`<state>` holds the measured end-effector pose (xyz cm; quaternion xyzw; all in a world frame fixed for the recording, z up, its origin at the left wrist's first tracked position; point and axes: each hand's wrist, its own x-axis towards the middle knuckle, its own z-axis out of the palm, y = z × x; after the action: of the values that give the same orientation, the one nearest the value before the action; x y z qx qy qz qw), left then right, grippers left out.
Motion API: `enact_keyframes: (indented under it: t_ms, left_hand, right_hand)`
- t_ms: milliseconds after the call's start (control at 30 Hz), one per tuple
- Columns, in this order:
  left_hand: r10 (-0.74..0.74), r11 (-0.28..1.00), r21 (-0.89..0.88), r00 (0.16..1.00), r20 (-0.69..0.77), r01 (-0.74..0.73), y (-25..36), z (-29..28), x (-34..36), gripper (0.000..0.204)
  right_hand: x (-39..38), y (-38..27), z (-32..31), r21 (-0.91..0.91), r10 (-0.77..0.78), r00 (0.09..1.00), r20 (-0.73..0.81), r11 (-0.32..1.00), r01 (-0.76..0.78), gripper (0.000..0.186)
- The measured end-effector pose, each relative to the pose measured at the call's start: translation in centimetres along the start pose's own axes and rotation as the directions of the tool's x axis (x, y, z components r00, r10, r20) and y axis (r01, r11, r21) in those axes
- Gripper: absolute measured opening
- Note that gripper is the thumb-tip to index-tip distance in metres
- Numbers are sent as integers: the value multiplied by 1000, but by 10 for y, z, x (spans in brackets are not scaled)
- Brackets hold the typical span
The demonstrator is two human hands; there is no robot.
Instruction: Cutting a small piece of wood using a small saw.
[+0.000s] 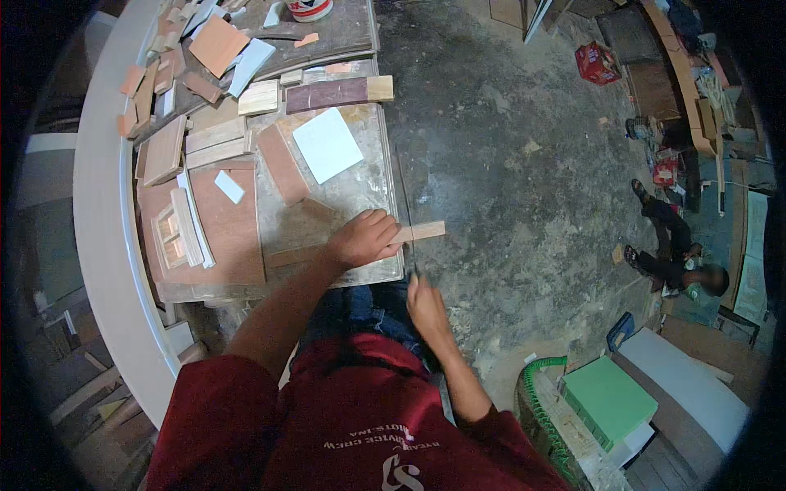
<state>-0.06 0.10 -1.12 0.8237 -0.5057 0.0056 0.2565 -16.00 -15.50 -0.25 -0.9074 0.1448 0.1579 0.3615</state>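
At the table's right edge my left hand (366, 239) is closed over a narrow wooden strip (427, 231), pressing it down. One end of the strip juts out past the edge over the floor; the rest runs left under my forearm. My right hand (426, 304) grips the handle of a handsaw (410, 214), just off the table corner. Its thin blade is seen edge-on, pointing away from me and crossing the strip right of my left hand. How deep the blade sits in the wood cannot be made out.
On the worktable (368, 176) lie a white square panel (327, 146), a brown board (282, 164), a small wooden frame (172, 237) and many offcuts. A person (684, 254) sits on the floor at the right. A green box (610, 401) stands at the lower right beside a coiled green hose (532, 409).
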Motion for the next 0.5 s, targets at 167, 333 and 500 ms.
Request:
enact_keyframes:
  t_ms: [167,333,500]
  left_hand:
    - [30,1000,5,999,-14,-30,-9,0,5,30]
    - [8,999,-35,1000,-13,-9,0,-4,3,29]
    - [23,1000,-2,1000,-13,-23,-5,5,8,28]
  right_hand:
    - [4,1,1,-14,18,1000,17,1000,-17,35]
    - [-14,6,-4,-12,101,989,109,995,-100,34]
    - [32,-7,-3,-5,82,995,52,997,-82,36]
